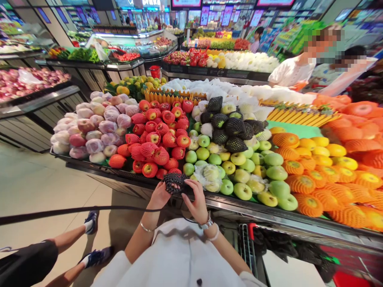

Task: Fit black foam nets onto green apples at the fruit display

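Note:
A black foam net sleeve [174,182] is held between both hands just in front of the fruit stand's metal edge [269,217]. My left hand [160,195] grips its left side and my right hand [196,199] pinches its right side with fingers spread over it. Whether there is a fruit inside the sleeve cannot be told. Directly behind lie red apples in red nets [158,139] and green apples [239,171]. Further back is a heap of fruit in black nets [230,125].
Oranges in orange nets [317,175] fill the right of the stand, pale wrapped fruit [92,127] the left. A trolley handle [249,229] stands at my right. Another person's legs [74,247] stretch across the floor at left. Two people [302,67] stand behind the stand.

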The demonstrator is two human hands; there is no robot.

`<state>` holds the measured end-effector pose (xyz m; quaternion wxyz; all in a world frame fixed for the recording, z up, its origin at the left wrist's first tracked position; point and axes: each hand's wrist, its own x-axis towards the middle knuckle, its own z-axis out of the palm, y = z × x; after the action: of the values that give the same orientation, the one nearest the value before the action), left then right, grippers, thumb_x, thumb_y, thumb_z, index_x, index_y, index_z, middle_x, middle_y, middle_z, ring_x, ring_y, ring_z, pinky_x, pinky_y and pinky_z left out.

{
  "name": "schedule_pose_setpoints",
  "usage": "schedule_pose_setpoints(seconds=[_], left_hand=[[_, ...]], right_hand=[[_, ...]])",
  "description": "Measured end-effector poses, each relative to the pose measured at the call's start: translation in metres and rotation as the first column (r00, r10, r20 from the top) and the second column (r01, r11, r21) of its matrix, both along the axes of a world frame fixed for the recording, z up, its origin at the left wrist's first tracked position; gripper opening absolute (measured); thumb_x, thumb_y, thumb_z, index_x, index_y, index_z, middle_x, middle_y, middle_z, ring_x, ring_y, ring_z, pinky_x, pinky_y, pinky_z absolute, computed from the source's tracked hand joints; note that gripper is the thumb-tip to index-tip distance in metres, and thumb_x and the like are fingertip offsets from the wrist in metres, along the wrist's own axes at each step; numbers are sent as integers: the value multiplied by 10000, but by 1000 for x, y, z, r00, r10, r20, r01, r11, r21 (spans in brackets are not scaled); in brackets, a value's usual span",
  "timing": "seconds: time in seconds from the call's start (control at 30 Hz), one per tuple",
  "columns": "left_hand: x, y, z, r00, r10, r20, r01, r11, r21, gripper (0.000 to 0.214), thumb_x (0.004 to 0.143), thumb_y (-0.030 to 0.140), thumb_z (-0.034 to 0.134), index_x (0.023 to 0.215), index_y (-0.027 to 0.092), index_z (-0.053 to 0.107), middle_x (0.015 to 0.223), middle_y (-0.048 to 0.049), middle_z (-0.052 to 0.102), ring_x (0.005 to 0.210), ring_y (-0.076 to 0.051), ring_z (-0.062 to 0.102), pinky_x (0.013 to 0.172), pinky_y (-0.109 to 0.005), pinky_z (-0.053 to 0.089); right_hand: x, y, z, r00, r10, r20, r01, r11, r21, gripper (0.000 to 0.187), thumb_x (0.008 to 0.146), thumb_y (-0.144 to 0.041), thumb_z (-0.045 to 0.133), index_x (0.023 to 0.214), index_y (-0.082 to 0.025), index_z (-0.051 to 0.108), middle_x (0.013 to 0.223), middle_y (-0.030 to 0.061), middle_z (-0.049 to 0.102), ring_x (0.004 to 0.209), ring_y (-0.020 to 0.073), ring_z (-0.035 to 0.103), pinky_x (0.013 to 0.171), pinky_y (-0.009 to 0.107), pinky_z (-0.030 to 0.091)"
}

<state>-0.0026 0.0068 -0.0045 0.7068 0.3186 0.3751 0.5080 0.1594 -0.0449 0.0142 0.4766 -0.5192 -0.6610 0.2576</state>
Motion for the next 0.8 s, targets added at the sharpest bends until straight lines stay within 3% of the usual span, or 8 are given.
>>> schedule_pose_setpoints(seconds=[0.1, 0.2, 0.3, 0.43, 0.5, 0.57, 0.7, 0.8], left_hand=[[1, 2, 3, 994, -1, 112, 3, 1000, -16, 304, 731, 475, 615, 599, 201, 606, 629, -24, 616, 666, -187, 592, 779, -408, 491], [2, 3, 5, 991, -39, 129, 36, 999, 28, 318, 749, 474, 581, 593, 197, 595, 622, -38, 607, 655, -197, 584, 739, -408, 489], [1, 2, 2, 983, -120, 138, 117, 993, 33, 293, 686, 479, 661, 644, 192, 623, 628, -41, 633, 596, -196, 586, 633, -379, 490], [2, 0, -4, 961, -203, 188, 203, 979, 19, 364, 739, 522, 614, 818, 169, 658, 582, -23, 638, 441, -155, 549, 447, -291, 429], [3, -1, -7, 937, -248, 246, 239, 969, 68, 403, 778, 539, 567, 770, 147, 660, 457, -3, 571, 376, -134, 509, 417, -260, 403], [4, 0, -8, 913, -287, 289, 266, 958, 110, 425, 792, 535, 560, 664, 139, 645, 373, 7, 504, 359, -125, 498, 439, -248, 418], [6, 2, -14, 929, -263, 262, 253, 965, 71, 371, 765, 505, 622, 803, 139, 674, 512, -22, 628, 416, -134, 549, 418, -237, 415], [6, 0, -22, 970, -130, 206, 139, 990, -30, 344, 655, 439, 748, 878, 187, 677, 710, -24, 708, 522, -141, 607, 465, -243, 460]], right_hand=[[-7, -2, -12, 971, -130, -198, 128, 992, -22, 255, 876, -292, 490, 1119, -249, 554, 1145, 83, 537, 1118, 226, 502, 998, 451, 404], [-11, 4, -26, 872, -212, -442, 158, 975, -157, 344, 844, -343, 540, 1168, -234, 498, 1202, 94, 520, 1070, 208, 537, 902, 395, 480], [-8, 12, -35, 687, -161, -708, -91, 948, -304, 501, 804, -374, 590, 1260, -235, 436, 1217, 97, 562, 964, 191, 605, 774, 335, 526], [-2, 18, -39, 361, -190, -913, -428, 836, -344, 457, 768, -386, 638, 1194, -256, 538, 1014, 30, 675, 830, 154, 635, 716, 289, 525], [-2, 18, -41, 303, -193, -933, -492, 807, -327, 454, 758, -376, 653, 1192, -293, 549, 1025, 5, 676, 834, 145, 629, 731, 286, 517], [-4, 17, -42, 355, -191, -915, -418, 843, -337, 460, 745, -337, 668, 1189, -308, 549, 1042, 0, 664, 858, 148, 615, 758, 294, 506], [-4, 11, -35, 660, -282, -696, 134, 956, -260, 242, 804, -284, 602, 1044, -249, 596, 1043, 33, 619, 946, 171, 564, 875, 340, 450], [0, 5, -19, 874, -202, -442, 181, 979, -90, 277, 818, -241, 582, 1095, -243, 577, 1115, 58, 580, 1020, 194, 534, 921, 368, 424]])
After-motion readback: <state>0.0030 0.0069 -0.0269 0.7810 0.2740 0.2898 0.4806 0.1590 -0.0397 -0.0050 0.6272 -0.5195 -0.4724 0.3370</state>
